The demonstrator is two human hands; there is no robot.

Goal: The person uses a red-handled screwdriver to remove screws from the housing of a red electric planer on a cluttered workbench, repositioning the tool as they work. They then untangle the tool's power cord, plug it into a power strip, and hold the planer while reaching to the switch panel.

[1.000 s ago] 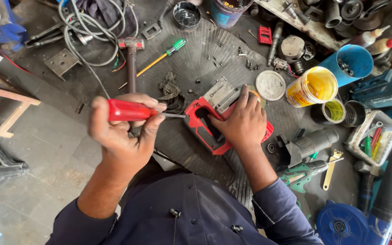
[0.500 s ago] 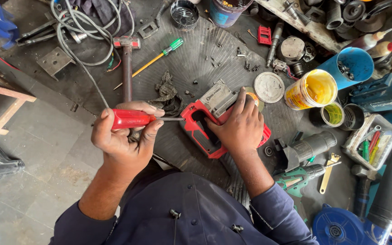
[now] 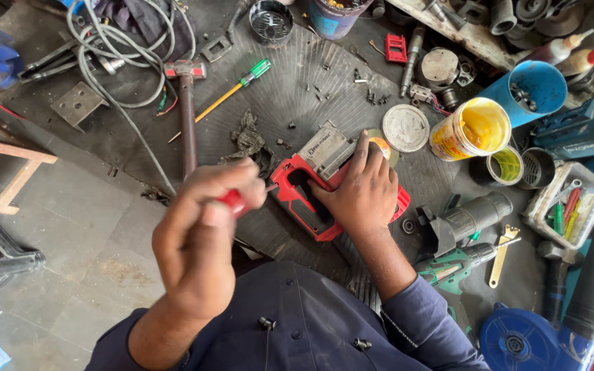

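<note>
Red tool housing (image 3: 311,199) under right hand (image 3: 362,196); left hand (image 3: 197,233) grips red-handled screwdriver (image 3: 232,200)

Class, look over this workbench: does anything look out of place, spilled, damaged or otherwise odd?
Yes. The round lid lies flat on the mat beside the open yellow tin. Small dark screws lie scattered loose across the ribbed mat. A crumpled, dirty rag sits left of the red tool housing.

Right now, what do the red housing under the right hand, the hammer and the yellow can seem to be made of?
Red housing: looks like moulded plastic, matte with dark inserts. Hammer: apparently a steel head, worn and dull, on a dark, rusty-looking shaft, possibly metal. Yellow can: probably tin or plastic, glossy yellow inside; the look leaves it open.
</note>
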